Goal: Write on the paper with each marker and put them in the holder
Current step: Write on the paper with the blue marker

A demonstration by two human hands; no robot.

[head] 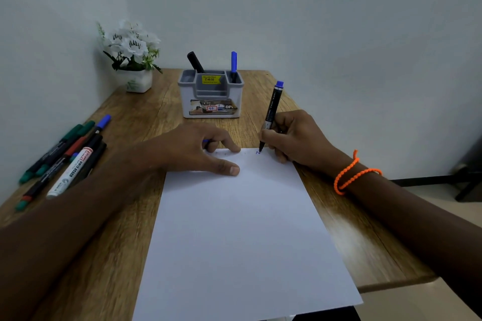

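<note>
Currently: right hand [294, 135] grips a blue marker [271, 112] upright, tip touching the paper's [242, 229] far edge beside a small blue mark. Left hand [198, 148] rests on the paper's far left corner, fingers curled round a blue cap. Holder [211, 94], beyond both hands, contains two markers. Loose markers [65, 159] lie left of the left arm.

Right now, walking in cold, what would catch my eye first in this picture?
Probably the right hand gripping a blue-capped marker upright, its tip on the far edge of the big white paper, where a small blue mark shows. The left hand presses the sheet's far edge. Behind them stands a grey holder with two markers in it; more lie at the table's left.
</note>
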